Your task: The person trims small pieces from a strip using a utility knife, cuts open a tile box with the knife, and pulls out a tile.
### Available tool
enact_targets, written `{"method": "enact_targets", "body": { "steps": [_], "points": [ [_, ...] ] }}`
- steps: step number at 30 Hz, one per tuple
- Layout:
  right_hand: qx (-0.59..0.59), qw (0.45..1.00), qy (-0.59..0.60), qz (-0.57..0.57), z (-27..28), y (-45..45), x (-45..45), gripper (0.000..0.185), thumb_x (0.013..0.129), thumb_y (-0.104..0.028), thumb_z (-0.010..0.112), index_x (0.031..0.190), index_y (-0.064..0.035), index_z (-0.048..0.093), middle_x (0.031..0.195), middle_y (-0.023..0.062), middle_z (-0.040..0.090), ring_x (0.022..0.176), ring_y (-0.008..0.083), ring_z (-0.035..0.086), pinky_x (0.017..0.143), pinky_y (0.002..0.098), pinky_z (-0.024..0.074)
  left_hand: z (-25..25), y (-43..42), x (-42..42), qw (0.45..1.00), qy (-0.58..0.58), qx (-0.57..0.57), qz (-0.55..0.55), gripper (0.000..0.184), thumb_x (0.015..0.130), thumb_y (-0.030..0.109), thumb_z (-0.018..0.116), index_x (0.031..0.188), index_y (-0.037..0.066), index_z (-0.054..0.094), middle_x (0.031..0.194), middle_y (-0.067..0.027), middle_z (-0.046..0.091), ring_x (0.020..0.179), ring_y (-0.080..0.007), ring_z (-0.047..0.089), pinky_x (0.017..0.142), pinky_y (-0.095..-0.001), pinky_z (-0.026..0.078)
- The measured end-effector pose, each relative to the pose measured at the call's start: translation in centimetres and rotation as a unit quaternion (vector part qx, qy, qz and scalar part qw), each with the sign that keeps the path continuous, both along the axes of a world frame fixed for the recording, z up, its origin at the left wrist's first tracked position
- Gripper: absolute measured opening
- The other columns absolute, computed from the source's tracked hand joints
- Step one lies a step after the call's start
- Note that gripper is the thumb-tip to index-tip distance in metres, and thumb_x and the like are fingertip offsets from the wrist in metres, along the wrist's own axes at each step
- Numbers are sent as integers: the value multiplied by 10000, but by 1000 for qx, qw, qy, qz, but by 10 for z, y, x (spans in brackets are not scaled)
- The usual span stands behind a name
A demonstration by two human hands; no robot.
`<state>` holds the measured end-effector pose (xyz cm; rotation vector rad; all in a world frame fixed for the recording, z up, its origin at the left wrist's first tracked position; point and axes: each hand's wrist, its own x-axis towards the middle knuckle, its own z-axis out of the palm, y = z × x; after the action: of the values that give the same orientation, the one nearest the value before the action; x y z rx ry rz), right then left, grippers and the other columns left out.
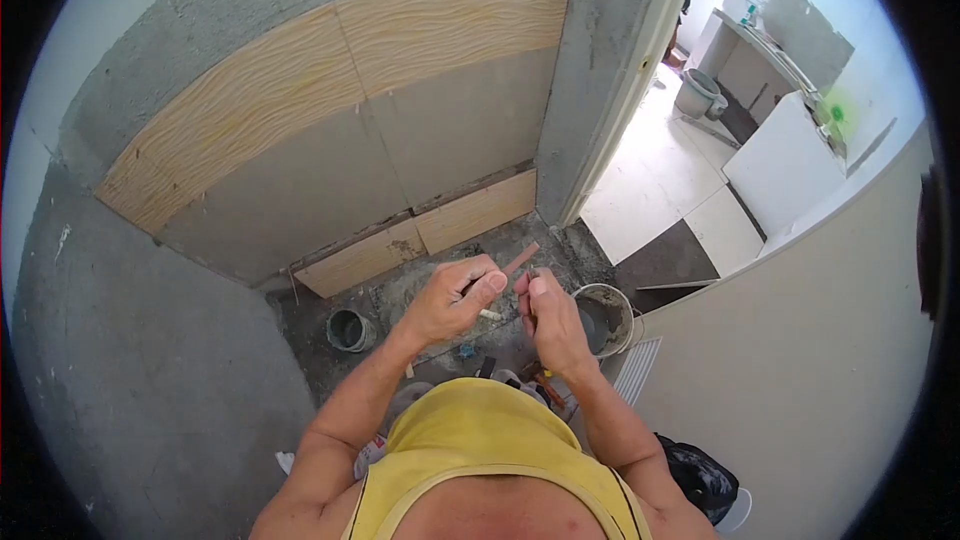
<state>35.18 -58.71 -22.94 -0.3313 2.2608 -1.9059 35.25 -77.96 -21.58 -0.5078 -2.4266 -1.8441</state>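
My left hand (452, 302) is closed around a flat reddish-brown stick (522, 258), whose free end points up and to the right. Close beside it, my right hand (553, 325) is pinched, thumb against fingers; whatever lies between the fingertips is too small to make out. Both hands are held in front of my yellow top, above the floor. Below my right hand stands a bucket (628, 325) with grey mortar-like stuff inside. Left of my left hand is a small dark pail (350, 330).
Ahead, the wall carries wavy beige tiles (450, 15), plain grey tiles (460, 125) and a low beige row (475, 210). Tools (548, 390) lie by my feet. A doorway at right shows a tiled floor (650, 165) and another bucket (698, 95). A black bag (695, 470) sits behind right.
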Motion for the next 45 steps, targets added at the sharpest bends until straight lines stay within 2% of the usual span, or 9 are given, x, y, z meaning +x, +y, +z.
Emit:
{"method": "enact_targets", "body": {
  "steps": [1,5,24,28,31,33,37,39,45],
  "points": [
    [17,1000,9,19,2,-1,-1,462,1034,-388,295,987,-13,561,713,123,512,640,251,507,624,372,411,2,-5,1,1000,-2,1,6,330,1013,281,562,827,9,574,692,-34,502,646,-125,443,584,-307,385],
    [13,998,-4,59,15,-11,0,473,1035,-385,284,976,-10,567,703,108,494,644,235,502,623,368,405,12,-17,7,998,55,-28,-26,308,1005,263,568,835,7,579,682,-72,487,627,-177,451,583,-335,390],
    [37,996,23,78,15,-32,4,448,1056,-364,405,972,29,604,757,177,580,698,270,546,694,390,449,18,-39,12,990,89,-81,-74,236,977,201,551,858,-2,568,730,-129,527,678,-296,524,637,-389,435],
    [15,996,6,86,11,-28,3,432,1052,-364,418,954,25,579,762,147,571,703,252,547,695,386,449,23,-37,14,990,88,-86,-75,233,974,206,568,852,7,561,713,-100,503,672,-233,520,624,-354,423],
    [-27,990,-87,111,15,-22,3,432,1047,-385,429,868,-9,543,744,55,516,690,144,502,619,319,419,28,-38,17,994,-24,-85,-69,235,965,244,610,890,28,556,695,-49,478,656,-149,486,603,-313,398],
    [-90,972,-168,137,22,-22,7,430,1044,-412,430,826,-54,526,749,-15,464,665,80,432,561,265,371,23,-35,18,996,-50,-57,-40,254,951,283,652,1026,53,574,692,-9,466,650,-102,447,591,-282,379],
    [-116,955,-207,179,30,-15,11,432,1046,-414,418,829,-55,521,743,-24,441,645,86,409,556,266,359,30,-34,20,998,-29,-36,-49,385,958,327,647,1233,77,547,708,-8,499,633,-114,448,586,-294,387],
    [-103,944,-214,229,33,-13,13,440,1057,-428,371,832,-70,490,694,-24,411,542,69,370,470,240,308,43,-37,22,983,-89,-103,-121,473,974,343,617,1358,96,493,749,-18,538,649,-120,477,610,-300,414],
    [-57,913,-250,318,44,-6,17,476,1033,-474,374,786,-83,484,687,-33,400,566,90,353,503,265,306,31,-53,22,959,-72,-145,-231,493,1004,305,562,1436,103,438,809,-59,620,705,-156,574,677,-316,475]
  ]
}}
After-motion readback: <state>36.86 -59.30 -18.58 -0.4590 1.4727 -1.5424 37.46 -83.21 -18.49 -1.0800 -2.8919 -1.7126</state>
